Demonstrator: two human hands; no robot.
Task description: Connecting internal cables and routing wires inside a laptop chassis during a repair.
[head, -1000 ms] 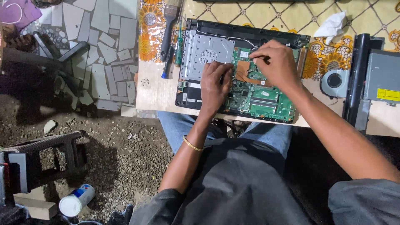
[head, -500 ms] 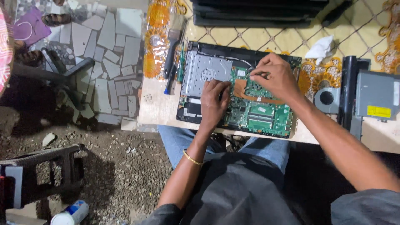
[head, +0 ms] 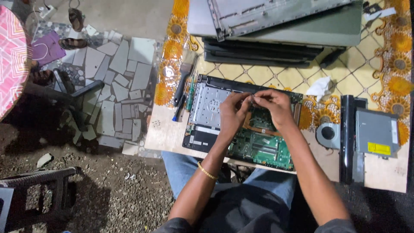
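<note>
An opened laptop base point(head: 207, 108) lies on the table with its silver plate and green motherboard point(head: 258, 149) exposed. My left hand point(head: 233, 111) and my right hand point(head: 272, 105) meet over the board's upper middle. Their fingertips are pinched together on a small dark part point(head: 251, 99) that is too small to identify. A gold bangle sits on my left wrist.
A brush point(head: 183, 82) and a blue-tipped screwdriver point(head: 178, 113) lie left of the laptop. To the right are a cooling fan point(head: 327, 134), a long black battery point(head: 347, 142), an optical drive point(head: 376, 138) and a crumpled tissue point(head: 321, 88). Stacked laptops point(head: 276, 39) sit behind. A dark chair point(head: 39, 190) stands on the floor.
My left hand has lifted off the lower board and risen to meet my right hand at the upper middle. The camera has tilted up, which brings the stacked laptops into view.
</note>
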